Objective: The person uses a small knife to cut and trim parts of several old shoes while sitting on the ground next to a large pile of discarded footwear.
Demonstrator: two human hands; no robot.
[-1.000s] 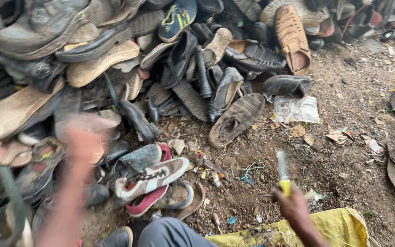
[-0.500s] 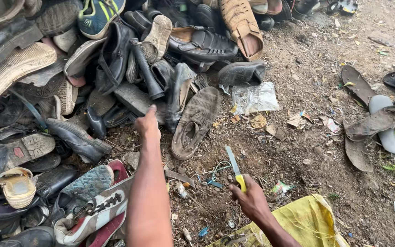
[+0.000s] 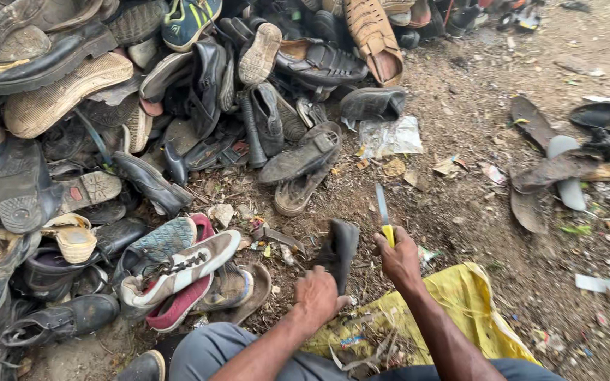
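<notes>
gripping a dark shoe piece (image 3: pixel 338 254), left hand (image 3: pixel 317 296) fingers closed; right hand (image 3: pixel 398 259) clutches a yellow-handled knife (image 3: pixel 384 217).

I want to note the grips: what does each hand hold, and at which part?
The left hand holds a dark shoe piece by its lower end. The right hand holds a knife by its yellow handle.

There is one camera, up on the person's head. It looks down and forward, close to the left hand (image 3: pixel 317 295) and right hand (image 3: pixel 398 259). Past them it sees a shoe pile (image 3: pixel 178 127) on dirt ground (image 3: pixel 474 212).
</notes>
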